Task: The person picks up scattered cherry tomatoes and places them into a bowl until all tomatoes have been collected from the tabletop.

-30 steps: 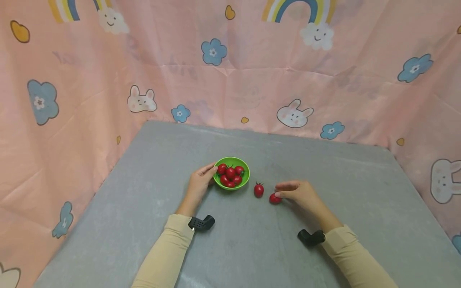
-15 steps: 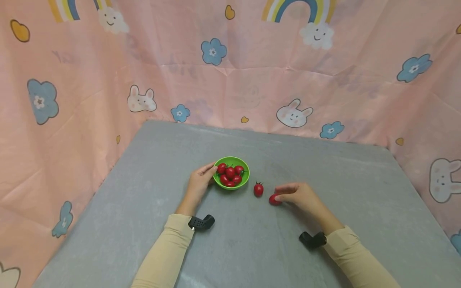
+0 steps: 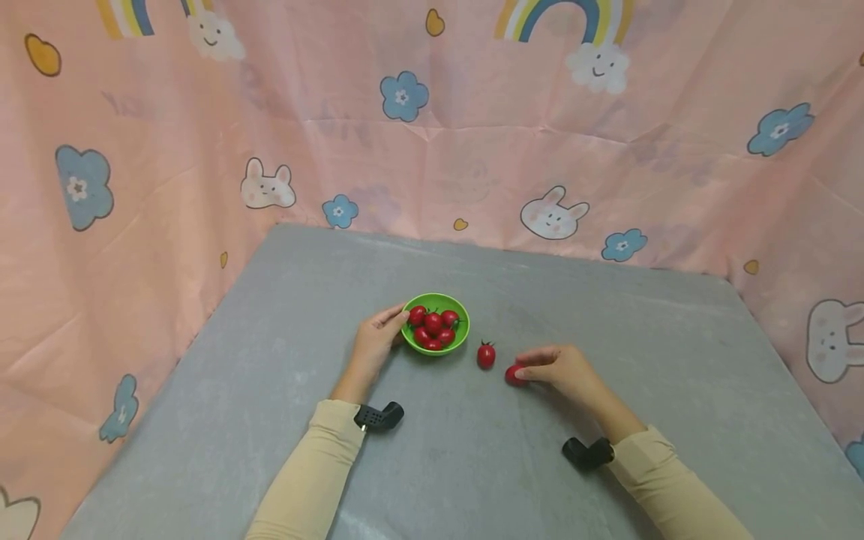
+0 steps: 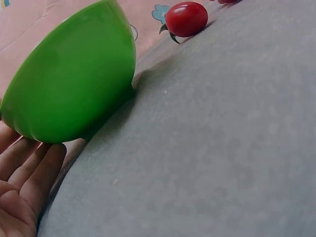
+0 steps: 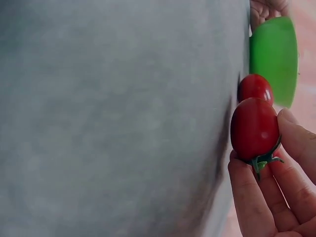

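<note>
A green bowl (image 3: 435,352) with several red cherry tomatoes (image 3: 433,324) in it stands near the middle of the table. My left hand (image 3: 375,341) grips its left side, thumb at the rim and fingers against the outer wall, as the left wrist view shows near the base of the bowl (image 4: 74,74). To the right, my right hand (image 3: 560,369) pinches a cherry tomato (image 5: 254,128) by its stem end, between thumb and fingers, low at the table. Another cherry tomato (image 3: 486,356) lies loose between that one and the bowl, its green stem pointing away.
A grey table (image 3: 432,465) spreads under both hands. Behind it and along its sides hangs a pink cloth (image 3: 459,150) printed with flowers, rabbits and rainbows. Each wrist wears a black camera, one on the left (image 3: 379,416) and one on the right (image 3: 587,453).
My right thumb has come further over the cherry tomato, and the right wrist has shifted slightly right and down. The left hand and the bowl hold their place.
</note>
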The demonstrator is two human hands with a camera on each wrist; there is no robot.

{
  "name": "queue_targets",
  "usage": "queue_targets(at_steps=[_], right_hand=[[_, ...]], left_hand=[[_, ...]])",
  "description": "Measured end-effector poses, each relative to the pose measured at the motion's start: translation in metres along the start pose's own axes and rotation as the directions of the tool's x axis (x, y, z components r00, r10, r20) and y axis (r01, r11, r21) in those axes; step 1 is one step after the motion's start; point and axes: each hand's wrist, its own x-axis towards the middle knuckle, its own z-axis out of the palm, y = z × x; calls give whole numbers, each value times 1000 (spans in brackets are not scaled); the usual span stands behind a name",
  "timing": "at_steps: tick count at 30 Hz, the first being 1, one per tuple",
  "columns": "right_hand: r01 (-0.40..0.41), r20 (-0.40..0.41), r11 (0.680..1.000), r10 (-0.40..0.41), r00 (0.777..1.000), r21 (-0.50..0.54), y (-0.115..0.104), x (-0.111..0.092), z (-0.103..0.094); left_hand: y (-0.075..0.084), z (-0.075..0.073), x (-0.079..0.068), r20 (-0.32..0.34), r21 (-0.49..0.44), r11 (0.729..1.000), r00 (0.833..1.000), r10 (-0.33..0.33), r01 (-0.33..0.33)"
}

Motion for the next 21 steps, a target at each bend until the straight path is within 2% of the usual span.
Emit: queue_targets(at_steps=[15, 21], right_hand=[[20, -42, 1000, -21, 999, -20, -18, 0, 2], [36, -61, 999, -35, 998, 12, -18, 2, 4]], left_hand=[[0, 1, 0, -7, -6, 1000, 1000, -2, 2], [0, 2, 0, -8, -13, 1000, 1000, 5, -5]])
